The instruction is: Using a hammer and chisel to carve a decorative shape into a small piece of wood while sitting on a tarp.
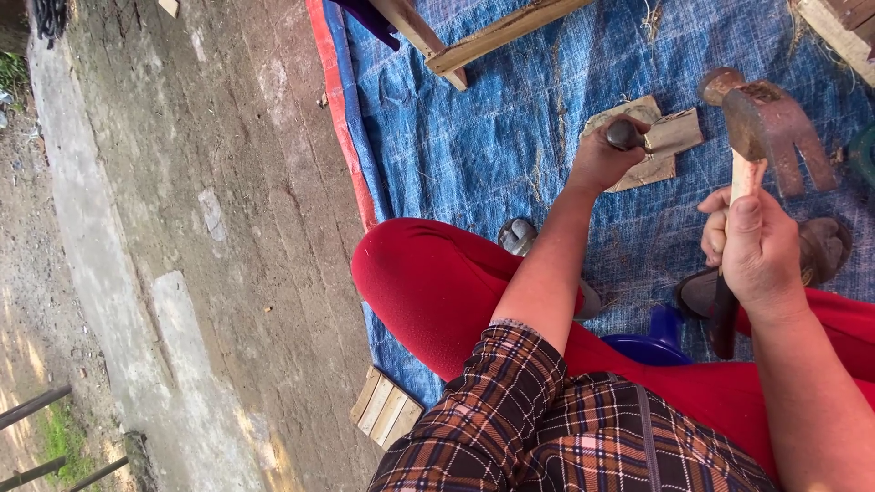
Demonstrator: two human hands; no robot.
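My left hand (603, 161) is closed around a dark metal punch or chisel (624, 134), held upright on a piece of brown cardboard or leather (673, 137) that lies on the blue tarp (474, 137). My right hand (752, 246) grips the pale wooden handle of a rusty claw hammer (764, 123), whose head is raised to the right of the punch and above it. My red-trousered legs (437, 282) and plaid sleeve fill the lower middle.
Wooden slats (474, 41) lie at the top of the tarp. A small stack of wooden strips (387, 407) sits by my leg. Sandalled feet (820, 251) rest on the tarp, and a blue plastic stool (652, 346) shows under me. A bare concrete floor (210, 228) lies to the left.
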